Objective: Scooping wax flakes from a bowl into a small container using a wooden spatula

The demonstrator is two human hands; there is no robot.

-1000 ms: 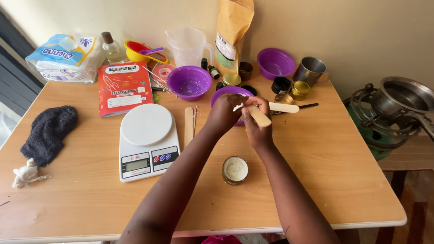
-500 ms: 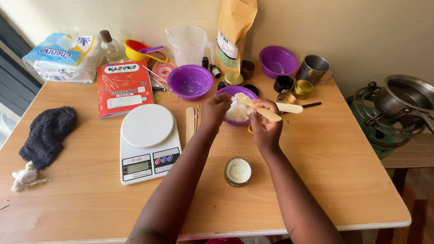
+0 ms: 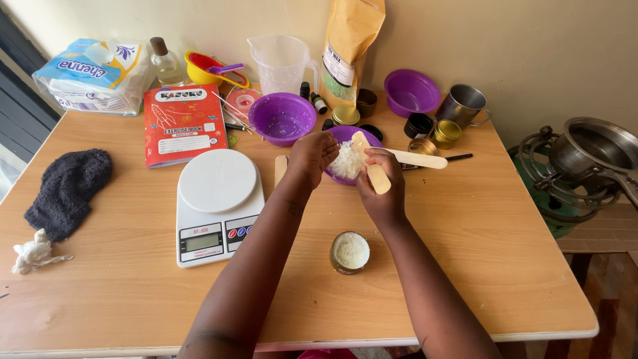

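My left hand point(image 3: 312, 157) tips a small purple bowl point(image 3: 351, 137) toward me; white flakes point(image 3: 347, 161) show inside it. My right hand point(image 3: 380, 187) grips a flat wooden stick point(image 3: 373, 169), its end in the flakes. A second wooden stick point(image 3: 420, 159) lies across the bowl's right side. A small round tin point(image 3: 349, 252) with white filling stands on the table in front of my hands. A white kitchen scale point(image 3: 216, 205) sits to the left of my left arm.
Behind the hands stand two purple bowls point(image 3: 282, 118) point(image 3: 411, 92), a clear measuring jug point(image 3: 282, 64), a tan pouch point(image 3: 349, 50), small gold tins point(image 3: 446, 133) and a metal cup point(image 3: 462, 105). A red exercise book point(image 3: 182, 121), dark cloth point(image 3: 68, 191) and tissue pack point(image 3: 93, 74) lie left. A burner with a pan point(image 3: 585, 166) stands off the right edge.
My hands have moved onto the small purple bowl and tipped it. The stick in my right hand has gone down from the air into the white flakes.
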